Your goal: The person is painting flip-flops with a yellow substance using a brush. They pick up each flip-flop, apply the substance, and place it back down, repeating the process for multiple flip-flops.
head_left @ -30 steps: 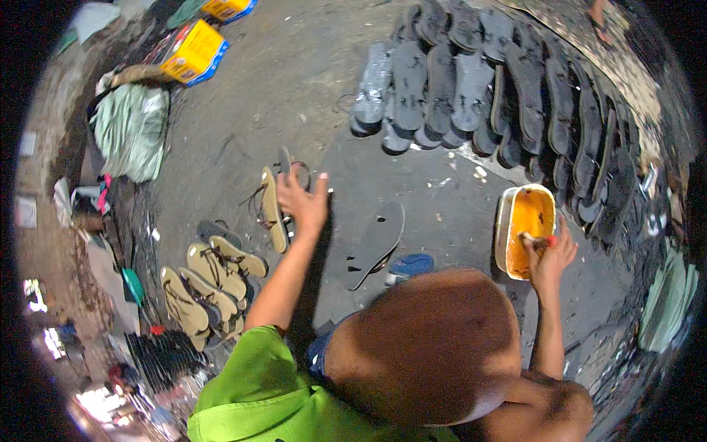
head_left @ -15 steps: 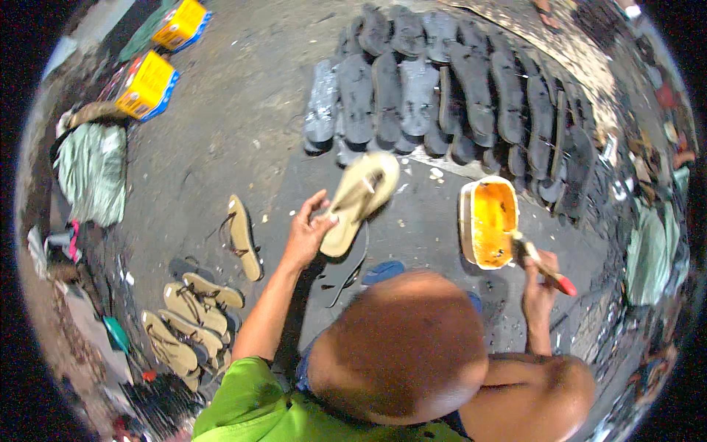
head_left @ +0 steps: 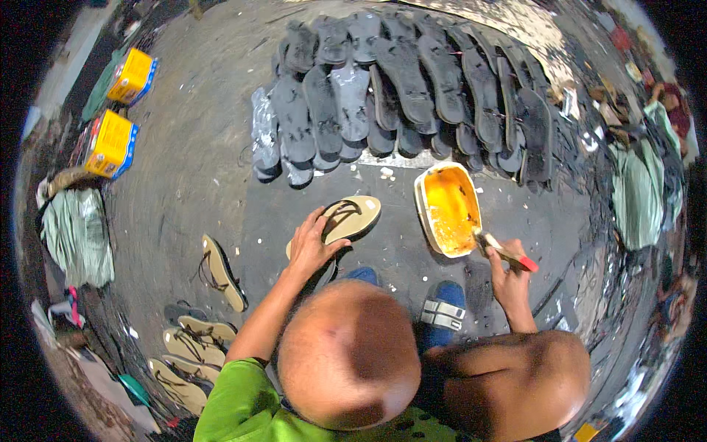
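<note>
My left hand [head_left: 312,247] grips a tan flip-flop [head_left: 356,214] with dark straps, its fingers and thumb apart across the sole. The flip-flop's toe points right, low over the dark mat or on it; I cannot tell which. In my right hand [head_left: 508,278] is a paintbrush [head_left: 507,253] with a red handle end. Its bristles meet the lower right rim of a white tub [head_left: 421,214], smeared inside with orange-yellow stuff. Part of another dark sole shows under my left wrist.
Rows of overlapping black soles [head_left: 401,81] lie beyond the tub. One tan sandal [head_left: 223,274] lies to my left, near a pile of tan sandals [head_left: 193,346]. Yellow-and-blue boxes [head_left: 110,144] and a pale green sack [head_left: 77,236] stand far left. A blue shoe [head_left: 445,309] is by my right leg.
The flip-flop has come lower and swung from toe-up to toe-right, and my left fingers now lie over its sole. The brush stays by the tub's rim. The whole view has shifted.
</note>
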Motion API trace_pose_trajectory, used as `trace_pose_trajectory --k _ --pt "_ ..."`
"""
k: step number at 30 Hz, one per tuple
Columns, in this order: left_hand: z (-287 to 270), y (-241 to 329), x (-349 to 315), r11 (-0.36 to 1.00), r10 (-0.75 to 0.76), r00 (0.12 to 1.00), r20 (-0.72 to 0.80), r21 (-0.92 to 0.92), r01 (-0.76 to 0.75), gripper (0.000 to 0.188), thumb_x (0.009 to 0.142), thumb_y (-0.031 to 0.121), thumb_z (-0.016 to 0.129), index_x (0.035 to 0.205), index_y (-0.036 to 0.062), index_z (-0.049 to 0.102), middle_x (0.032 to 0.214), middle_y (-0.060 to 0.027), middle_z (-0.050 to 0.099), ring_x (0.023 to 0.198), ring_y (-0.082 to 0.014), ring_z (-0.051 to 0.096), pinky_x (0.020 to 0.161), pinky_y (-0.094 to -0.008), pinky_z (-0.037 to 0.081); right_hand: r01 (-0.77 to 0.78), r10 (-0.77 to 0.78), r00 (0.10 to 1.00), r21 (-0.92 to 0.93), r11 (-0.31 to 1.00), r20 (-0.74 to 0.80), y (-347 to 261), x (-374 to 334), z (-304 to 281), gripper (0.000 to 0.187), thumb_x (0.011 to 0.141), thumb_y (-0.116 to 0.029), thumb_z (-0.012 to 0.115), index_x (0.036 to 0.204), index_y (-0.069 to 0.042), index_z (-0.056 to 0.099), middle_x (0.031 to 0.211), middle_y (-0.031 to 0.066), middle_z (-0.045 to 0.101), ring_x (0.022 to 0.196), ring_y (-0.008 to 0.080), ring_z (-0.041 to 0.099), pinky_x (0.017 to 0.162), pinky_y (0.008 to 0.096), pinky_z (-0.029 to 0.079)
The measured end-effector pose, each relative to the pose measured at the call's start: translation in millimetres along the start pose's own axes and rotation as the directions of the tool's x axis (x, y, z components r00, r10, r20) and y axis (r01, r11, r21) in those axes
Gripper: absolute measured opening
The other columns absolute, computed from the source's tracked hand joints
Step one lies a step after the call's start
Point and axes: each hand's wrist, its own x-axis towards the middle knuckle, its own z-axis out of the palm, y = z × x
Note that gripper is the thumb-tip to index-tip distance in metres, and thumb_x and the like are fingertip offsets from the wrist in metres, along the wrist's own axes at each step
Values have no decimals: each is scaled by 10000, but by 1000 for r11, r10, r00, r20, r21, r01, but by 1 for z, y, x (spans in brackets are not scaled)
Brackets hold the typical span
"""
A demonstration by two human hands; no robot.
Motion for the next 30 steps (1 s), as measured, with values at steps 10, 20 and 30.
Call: trace_pose_trajectory --k 10,20,30 --pt "-49 90 56 222 -41 985 166 -960 171 529 966 429 614 1271 -3 593 1103 -106 706 946 -162 664 863 -313 532 -268 228 963 396 878 145 18 4 -12 336 904 -276 722 1069 12 669 981 80 685 942 187 625 862 339 480" --pt "-6 222 110 -104 72 981 178 -977 185 693 913 649 551 1247 43 588 1060 -86 707 851 -214 714 802 -374 594 17 17 999 855 518 -31 -99 66 16 240 932 -162 683 1060 40 695 999 65 715 915 118 640 820 305 504" --pt "-8 241 80 -92 143 987 79 -991 92 670 946 616 519 1317 58 524 1247 -83 631 1098 -242 630 966 -408 508 516 -290 785 320 794 -547 -78 77 -1 142 881 -132 725 982 -33 717 951 108 704 858 262 656 786 353 512"
